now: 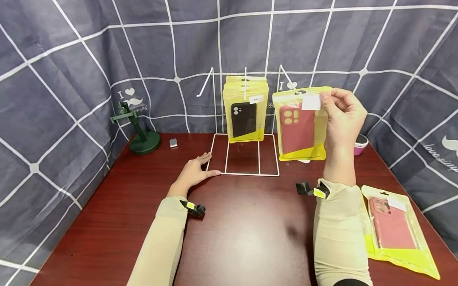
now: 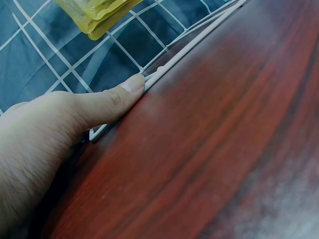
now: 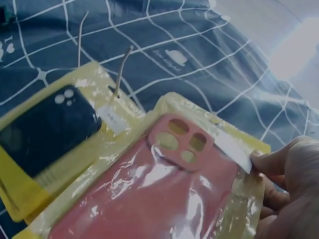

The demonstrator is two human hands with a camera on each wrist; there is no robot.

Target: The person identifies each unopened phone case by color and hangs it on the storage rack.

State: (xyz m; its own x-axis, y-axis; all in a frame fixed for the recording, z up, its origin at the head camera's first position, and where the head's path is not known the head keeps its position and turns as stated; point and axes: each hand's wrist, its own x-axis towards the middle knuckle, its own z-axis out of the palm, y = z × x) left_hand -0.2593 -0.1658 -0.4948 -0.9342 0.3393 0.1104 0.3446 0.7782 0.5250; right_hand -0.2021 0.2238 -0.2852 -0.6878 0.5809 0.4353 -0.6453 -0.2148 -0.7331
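Note:
My right hand point(image 1: 344, 113) pinches the upper right edge of a yellow-trimmed clear bag holding a pink phone case point(image 1: 297, 129). The bag hangs upright before the right hook point(image 1: 286, 74) of a white wire display rack point(image 1: 250, 174); whether the hook's tip passes through the bag's hole I cannot tell. On the middle hook hang several bags, the front one with a black phone case point(image 1: 244, 119). My left hand point(image 1: 193, 171) rests at the rack's front left corner, its thumb point(image 2: 114, 102) laid straight against the base wire.
More bagged pink phone cases point(image 1: 393, 222) lie at the table's right. A green stand point(image 1: 144, 141) and a small grey block point(image 1: 173, 143) are at the back left. A pink-and-white round object point(image 1: 360, 143) sits partly behind the right arm. The left hook point(image 1: 205, 81) holds no bag.

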